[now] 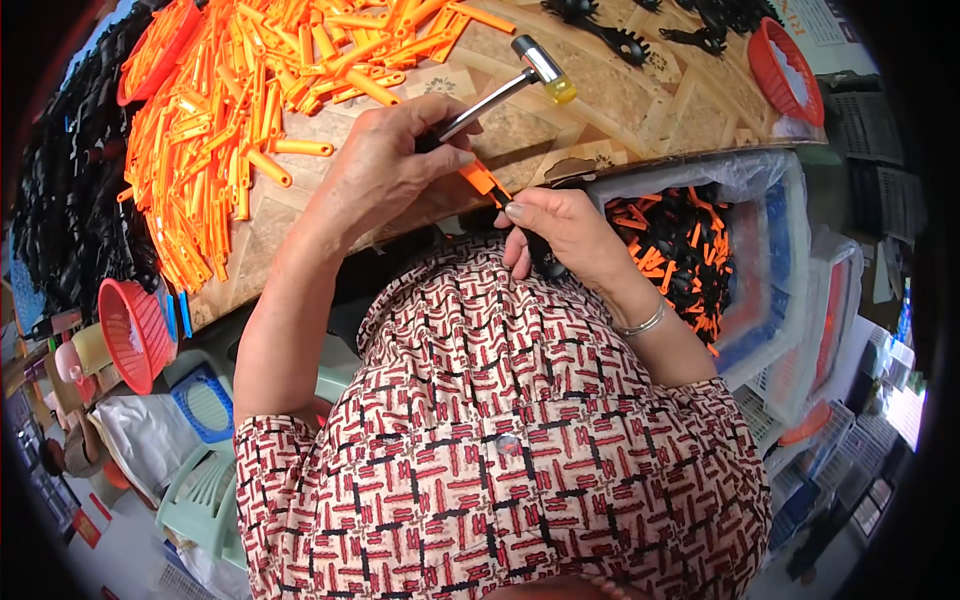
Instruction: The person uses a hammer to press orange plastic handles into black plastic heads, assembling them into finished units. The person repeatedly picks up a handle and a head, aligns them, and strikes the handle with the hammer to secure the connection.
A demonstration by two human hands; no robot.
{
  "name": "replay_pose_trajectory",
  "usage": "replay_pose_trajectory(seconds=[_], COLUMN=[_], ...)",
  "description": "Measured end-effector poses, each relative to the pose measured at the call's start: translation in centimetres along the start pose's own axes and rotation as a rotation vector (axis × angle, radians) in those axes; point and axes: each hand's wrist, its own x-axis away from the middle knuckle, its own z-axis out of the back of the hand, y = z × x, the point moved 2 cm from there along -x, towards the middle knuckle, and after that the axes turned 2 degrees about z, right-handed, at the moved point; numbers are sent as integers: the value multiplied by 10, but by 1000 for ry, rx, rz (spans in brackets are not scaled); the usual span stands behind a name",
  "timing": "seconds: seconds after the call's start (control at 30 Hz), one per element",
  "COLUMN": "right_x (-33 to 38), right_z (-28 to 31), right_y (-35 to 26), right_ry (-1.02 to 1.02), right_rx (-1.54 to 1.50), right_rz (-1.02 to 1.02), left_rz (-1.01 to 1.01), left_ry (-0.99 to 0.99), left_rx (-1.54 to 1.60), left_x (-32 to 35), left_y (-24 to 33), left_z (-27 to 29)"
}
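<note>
My left hand (400,155) is closed over the table's near edge. In it is a small two-faced hammer (545,70) with a metal shaft, one dark face and one yellow face, its head pointing up and right. The same hand's fingers also hold an orange plastic handle (485,180). Just to the right, my right hand (565,230) pinches a black plastic utensil (502,197) at the lower end of that handle, and the two parts meet there. Much of the black piece is hidden behind my right fingers, so its kind does not show.
Loose orange handles (300,75) are heaped across the table (440,215) at left. Black spoon-like utensils (610,38) lie at the far right, near a red basket (785,75). A lined crate (775,230) beside my right arm contains black and orange pieces. Another red basket (135,335) hangs at left.
</note>
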Motion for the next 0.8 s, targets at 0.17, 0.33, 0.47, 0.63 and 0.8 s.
replay_pose_trajectory(seconds=[0.17,0.33,0.47,0.63,0.8], right_x=[0,-1,0,-3,-2], right_z=[-1,0,0,-6,-4], right_y=[-4,-2,-4,-12,-10], right_ry=[-6,8,28,117,126], right_rx=[2,21,-14,44,-7], right_rz=[2,22,-1,-71,-39], left_rz=[-97,-249,-335,-330,-94], left_ry=[-36,32,82,184,348], left_rx=[-73,-230,-451,-489,-7], left_x=[-5,-5,1,5,30], left_y=[-7,-3,10,13,1], left_z=[-19,-27,-31,-33,-3])
